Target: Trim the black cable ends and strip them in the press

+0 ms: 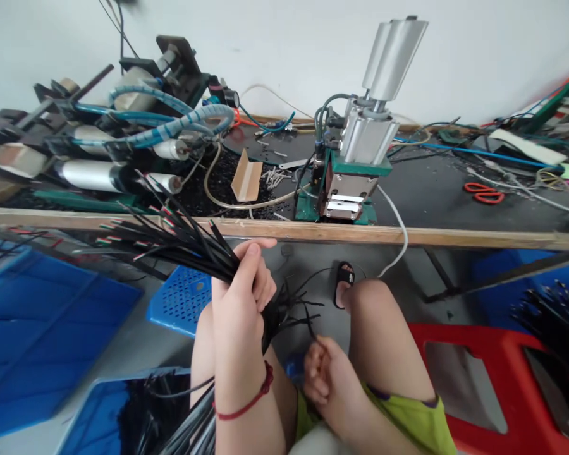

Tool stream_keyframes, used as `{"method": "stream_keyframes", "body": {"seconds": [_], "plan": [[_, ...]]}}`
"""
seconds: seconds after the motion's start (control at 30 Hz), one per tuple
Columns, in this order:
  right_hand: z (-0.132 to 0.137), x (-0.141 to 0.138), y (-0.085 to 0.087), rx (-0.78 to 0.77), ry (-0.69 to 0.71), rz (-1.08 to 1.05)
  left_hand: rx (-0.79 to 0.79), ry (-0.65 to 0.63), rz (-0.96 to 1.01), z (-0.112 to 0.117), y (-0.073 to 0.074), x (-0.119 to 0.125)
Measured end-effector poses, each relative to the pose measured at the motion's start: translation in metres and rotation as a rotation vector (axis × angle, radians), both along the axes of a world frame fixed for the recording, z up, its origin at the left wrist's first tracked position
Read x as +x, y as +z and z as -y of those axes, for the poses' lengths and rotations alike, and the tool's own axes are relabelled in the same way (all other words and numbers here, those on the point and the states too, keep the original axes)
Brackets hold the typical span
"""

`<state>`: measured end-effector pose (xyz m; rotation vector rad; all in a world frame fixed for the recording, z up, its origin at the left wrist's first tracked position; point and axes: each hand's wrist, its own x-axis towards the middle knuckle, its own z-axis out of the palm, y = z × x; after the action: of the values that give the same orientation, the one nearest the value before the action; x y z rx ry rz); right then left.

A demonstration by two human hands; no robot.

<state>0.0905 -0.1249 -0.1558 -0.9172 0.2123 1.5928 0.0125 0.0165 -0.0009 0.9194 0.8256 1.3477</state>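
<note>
My left hand (246,278) is closed round a thick bundle of black cables (189,243), held in front of the bench edge. At the bundle's left end, stripped tips show red, green and white wires. Its other end hangs below the hand, with several loose black ends fanning out to the right. My right hand (325,373) sits low over the lap, its fingers curled and pinching the end of one black cable (310,322). Beyond the hands, a small pneumatic press (355,164) with silver cylinders and a green base stands on the bench.
The bench's wooden edge (284,232) runs across in front of me. Orange-handled scissors (484,193) and a folded cardboard piece (246,180) lie on top. Left are another machine (95,174) and blue bins (42,335). A red stool (490,354) stands right, a blue stool (177,300) left.
</note>
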Motion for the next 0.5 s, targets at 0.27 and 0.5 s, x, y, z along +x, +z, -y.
{"method": "stream_keyframes", "body": {"seconds": [0.27,0.5], "plan": [[-0.009,-0.010,0.009,0.025,0.168,0.006,0.001,-0.057,-0.039,0.005,0.001,-0.002],[-0.028,-0.019,0.021,0.320,0.098,0.135,-0.006,-0.147,-0.128,0.010,-0.002,-0.006]]}}
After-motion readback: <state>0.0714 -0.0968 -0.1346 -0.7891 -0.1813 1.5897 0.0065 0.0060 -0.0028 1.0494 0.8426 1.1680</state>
